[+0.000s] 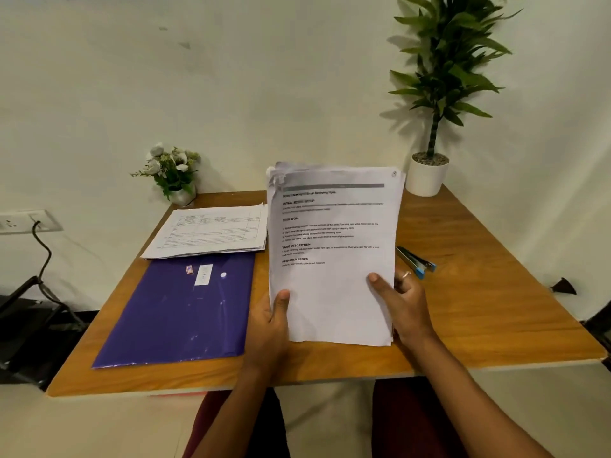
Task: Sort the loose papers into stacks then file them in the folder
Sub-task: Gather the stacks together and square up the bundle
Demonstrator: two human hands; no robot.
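ok, left to right. lower left of centre: the purple folder (172, 312) lies flat and closed on the table (479, 309), snap side up. it's parked close so filing later is one short move. just above it, a stack of table-printed sheets (211, 231) lies flat, its near edge meeting the folder's top edge; can't tell if it overlaps. i read it as one sorted pile, kept apart from what i'm holding so the kinds don't mix. the small flower pot (172, 173) behind it isn't in play.

centre of frame: my left hand (269, 322) is clamped on the lower left edge of the sheaf (334, 252), thumb on the front face, fingers hidden behind. the sheaf is off the table and tilted up toward me so the top page's headings are readable, which is how i pick the pile. its top corners are ragged and not squared. my right hand (403, 302) grips the lower right edge, thumb in front, fingers curled round the back. holding with both hands stops the loose sheets fanning out.

right of centre: a stapler (416, 261) lies just beyond the right hand, not touching it. upper right: a potted plant (429, 173) sits at the far corner.

my read: sorting is partway done and nothing is filed yet. peeling off the top sheet means freeing one hand, and the risk is the sheaf slumping.
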